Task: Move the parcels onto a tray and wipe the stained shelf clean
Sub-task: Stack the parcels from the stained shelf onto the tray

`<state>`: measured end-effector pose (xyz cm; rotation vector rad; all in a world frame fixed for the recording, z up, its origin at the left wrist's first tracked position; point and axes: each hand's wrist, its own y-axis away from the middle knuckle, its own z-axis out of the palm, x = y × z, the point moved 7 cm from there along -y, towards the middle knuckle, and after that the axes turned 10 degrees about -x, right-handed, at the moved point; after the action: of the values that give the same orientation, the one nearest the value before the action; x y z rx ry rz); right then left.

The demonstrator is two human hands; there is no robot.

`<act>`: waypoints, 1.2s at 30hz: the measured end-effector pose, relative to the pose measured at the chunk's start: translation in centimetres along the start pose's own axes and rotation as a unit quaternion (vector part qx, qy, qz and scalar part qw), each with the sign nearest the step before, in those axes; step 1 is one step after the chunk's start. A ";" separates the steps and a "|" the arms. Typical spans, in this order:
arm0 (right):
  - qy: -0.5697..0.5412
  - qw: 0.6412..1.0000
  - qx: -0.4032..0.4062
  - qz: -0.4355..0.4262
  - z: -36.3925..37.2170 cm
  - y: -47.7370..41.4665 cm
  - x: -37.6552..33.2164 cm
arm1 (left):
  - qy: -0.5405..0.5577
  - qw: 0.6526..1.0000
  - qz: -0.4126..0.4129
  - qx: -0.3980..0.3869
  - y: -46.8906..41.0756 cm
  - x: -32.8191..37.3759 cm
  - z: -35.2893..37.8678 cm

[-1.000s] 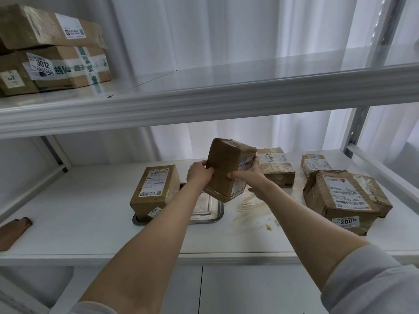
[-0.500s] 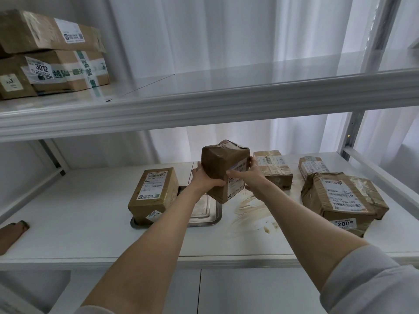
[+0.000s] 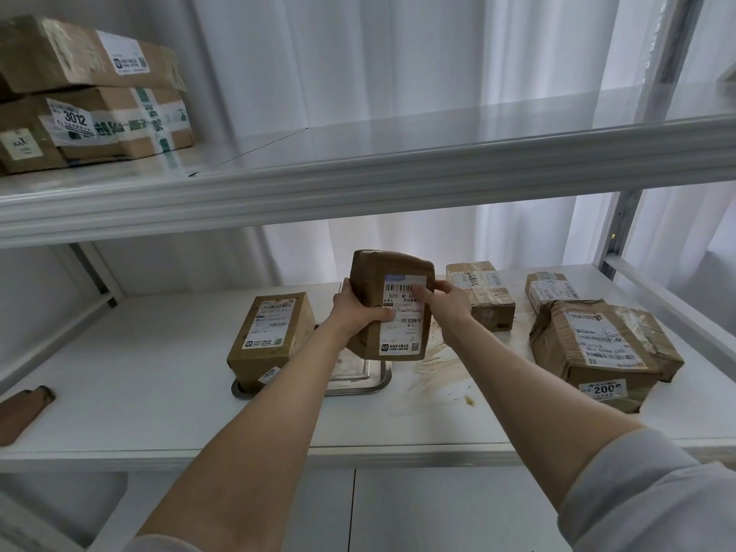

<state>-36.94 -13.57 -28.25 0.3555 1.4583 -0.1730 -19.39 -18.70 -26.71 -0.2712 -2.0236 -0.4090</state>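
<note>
Both hands hold one parcel (image 3: 398, 336) up in the middle of the frame, just above the shiny metal tray (image 3: 360, 378). The parcel is a box wrapped in crinkly brown paper. A white label with bar codes is on the side facing us, and it reads the right way up. The box stands tall, with its long side going up and down and its top toward the upper shelf.

The left hand (image 3: 358, 312) grips the left side, with its thumb curled over the label. The right hand (image 3: 450, 302) holds the right edge, with one finger on the label.

The tray sits on the white shelf (image 3: 119, 392). A second parcel (image 3: 271, 336) lies on the tray's left end with its label up. Just right of the tray is a smeared brown stain (image 3: 438, 366). Three more parcels (image 3: 597, 348) sit on the shelf further right.
</note>
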 end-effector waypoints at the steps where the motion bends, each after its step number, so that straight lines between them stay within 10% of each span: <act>1: -0.008 1.000 0.004 0.001 -0.1 0.0 0.0 | 0.021 1.000 0.002 -0.003 0.2 0.1 0.0; 17: -0.017 0.999 0.034 0.015 0.1 1.1 -1.1 | 0.226 0.970 -0.087 -0.011 1.7 -0.1 0.5; 25: 0.027 0.970 -0.167 0.175 1.9 2.2 1.0 | 0.262 0.959 -0.105 -0.017 1.4 -0.8 0.3; 36: -0.010 0.972 -0.187 0.143 2.3 2.7 0.4 | 0.236 0.966 -0.105 -0.021 1.2 -1.0 0.8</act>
<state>-33.86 -11.75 -28.08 0.2498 1.3689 0.3274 -19.14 -17.26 -27.70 0.0200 -1.5790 -0.5887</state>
